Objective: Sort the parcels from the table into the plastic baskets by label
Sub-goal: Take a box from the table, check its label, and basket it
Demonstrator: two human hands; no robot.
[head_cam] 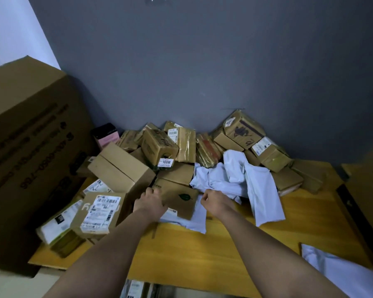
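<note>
A heap of taped cardboard parcels (159,145) covers the back of the yellow wooden table (224,254). At its front lies a flat brown box with a green leaf mark (181,201), on top of a white plastic mailer (196,222). My left hand (150,202) grips the box's upper left corner with curled fingers. My right hand (213,201) is curled at the box's right edge, thumb against it. A crumpled white mailer (246,181) lies just behind my right hand. No plastic basket is in view.
A very large carton (30,147) stands at the left, another carton (366,190) at the right edge. A labelled box (97,211) sits left of my left hand. A white mailer (336,272) lies front right. Labelled parcels (138,289) show below the table's front edge.
</note>
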